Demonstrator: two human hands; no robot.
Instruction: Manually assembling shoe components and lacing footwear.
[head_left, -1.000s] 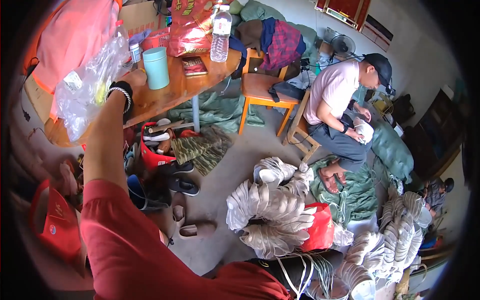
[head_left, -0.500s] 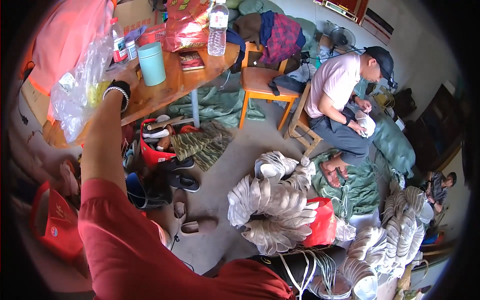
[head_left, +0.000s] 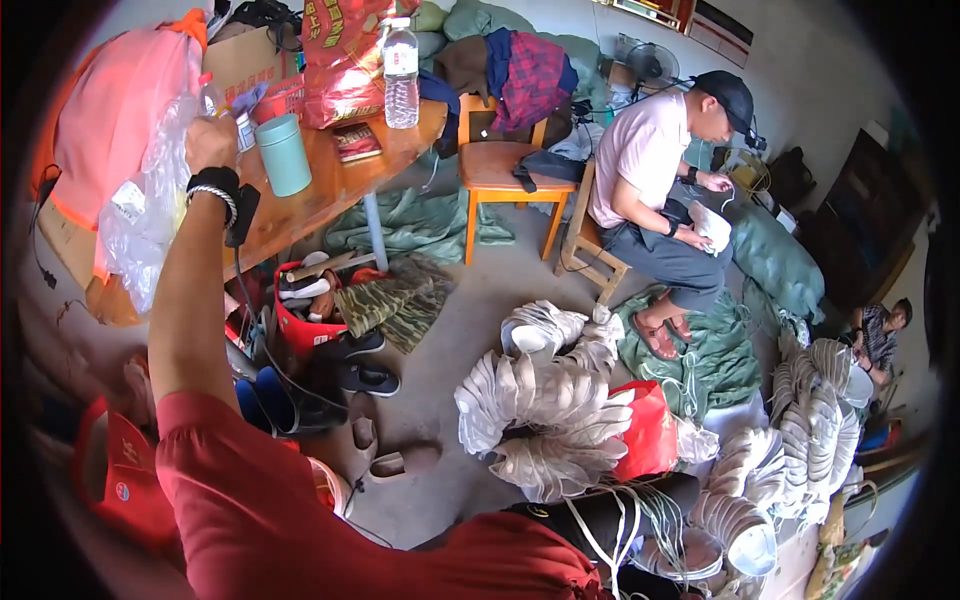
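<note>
Nearest, the left hand point(head_left: 208, 142) was raised at the table's point(head_left: 330, 195) left edge, its fingers closed on a clear plastic bag point(head_left: 140, 215) hanging beside that edge. The right hand was not seen. Further along stood a teal cup point(head_left: 284, 155) and a water bottle point(head_left: 401, 75). Lifting the bag seemed underway; a steady grip would be needed next.

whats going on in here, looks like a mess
The person wearing the camera reaches the left hand up to a clear plastic bag at the edge of a wooden table, beside a teal cup. The right hand is out of view. Another person sits on a low stool handling a white piece, with stacks of white pieces on the floor.
</note>
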